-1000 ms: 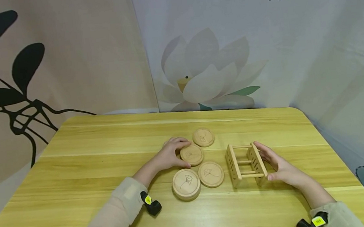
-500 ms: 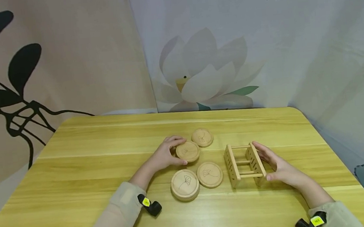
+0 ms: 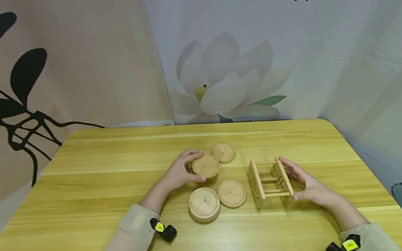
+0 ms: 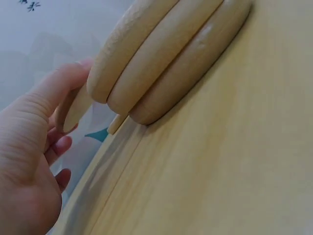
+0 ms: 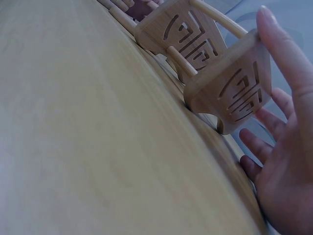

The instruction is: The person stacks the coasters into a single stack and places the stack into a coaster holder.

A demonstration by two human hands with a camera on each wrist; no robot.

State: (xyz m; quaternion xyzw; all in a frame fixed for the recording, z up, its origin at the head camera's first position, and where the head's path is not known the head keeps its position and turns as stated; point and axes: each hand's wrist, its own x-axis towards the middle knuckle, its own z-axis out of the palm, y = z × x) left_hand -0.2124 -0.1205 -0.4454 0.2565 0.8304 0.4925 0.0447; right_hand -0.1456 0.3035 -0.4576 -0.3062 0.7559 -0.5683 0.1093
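Between thumb and fingers, my left hand (image 3: 183,169) pinches the edge of a round wooden coaster (image 3: 206,167), tilted slightly above the tabletop. In the left wrist view, this coaster (image 4: 78,107) shows partly behind a stack of coasters (image 4: 161,58). That stack (image 3: 204,205), topped by an engraved ginkgo leaf, sits nearest me. Single coasters lie to its right (image 3: 232,193) and farther back (image 3: 223,152). My right hand (image 3: 310,185), fingers spread and nearly straight, touches the right side panel of an upright wooden coaster rack (image 3: 271,179). The panel (image 5: 239,88) has cut-out patterns.
Everything stands on a wood-grain table (image 3: 124,230) with rounded far corners. Behind it hangs a printed cloth backdrop (image 3: 232,74) with a lotus and dark leaves. A small black camera (image 3: 167,231) is strapped at the left wrist, with another (image 3: 343,247) at the right.
My left hand has raised the coaster and drawn it slightly left and back, uncovering more of the table beside the other coasters. The right hand and the rack stay in place.
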